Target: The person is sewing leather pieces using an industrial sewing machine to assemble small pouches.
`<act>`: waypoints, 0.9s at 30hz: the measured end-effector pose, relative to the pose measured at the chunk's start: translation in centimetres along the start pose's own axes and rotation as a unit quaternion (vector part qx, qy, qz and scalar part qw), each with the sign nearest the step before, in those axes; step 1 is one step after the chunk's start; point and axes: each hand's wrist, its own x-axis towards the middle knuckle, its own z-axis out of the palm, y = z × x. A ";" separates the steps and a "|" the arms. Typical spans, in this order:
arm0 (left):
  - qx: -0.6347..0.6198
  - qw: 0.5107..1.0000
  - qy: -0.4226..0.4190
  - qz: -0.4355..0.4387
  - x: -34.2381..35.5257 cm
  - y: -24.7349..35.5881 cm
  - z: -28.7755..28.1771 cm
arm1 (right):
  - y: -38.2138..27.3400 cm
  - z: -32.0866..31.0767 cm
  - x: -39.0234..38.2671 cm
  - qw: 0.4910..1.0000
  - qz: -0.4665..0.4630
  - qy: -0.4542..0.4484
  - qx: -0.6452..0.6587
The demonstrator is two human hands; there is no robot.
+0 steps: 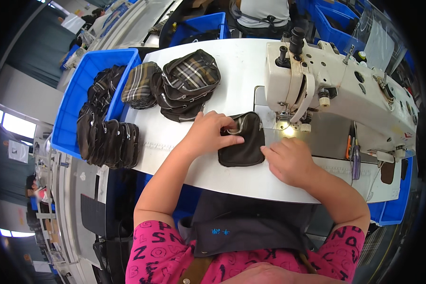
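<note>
A dark brown fabric pouch (pixel 245 147) with a zipper and a plaid lining lies on the white sewing table, just left of the needle area. My left hand (pixel 212 134) grips its upper left part, thumb on the front and fingers at the opening. At the pouch's right edge, my right hand (pixel 291 162) has curled fingers with the tips against the fabric. The sewing machine (pixel 336 80) stands beyond my right hand, its lamp lit near the needle. Behind my left hand sits a stack of plaid-and-brown pouches (pixel 189 80).
Folded plaid pieces (pixel 141 85) lie beside the stack. A blue bin (pixel 71 113) at the left holds more pouches, and a row of dark pouches (pixel 111 144) sits at the table's left edge. A purple-handled tool (pixel 356 163) lies right of my right hand. A person (pixel 264 13) sits beyond the table.
</note>
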 end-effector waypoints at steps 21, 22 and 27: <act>0.073 0.944 0.265 -0.181 -8.9 1.8 5.8 | -0.7 1.4 0.9 0.994 0.057 0.009 0.089; 0.065 0.945 0.284 -0.152 -8.8 2.0 6.6 | -0.8 1.4 0.8 0.995 0.041 0.014 0.090; -0.043 0.958 0.197 -0.202 -8.9 2.3 5.0 | -0.5 1.9 0.0 0.994 0.057 0.017 0.088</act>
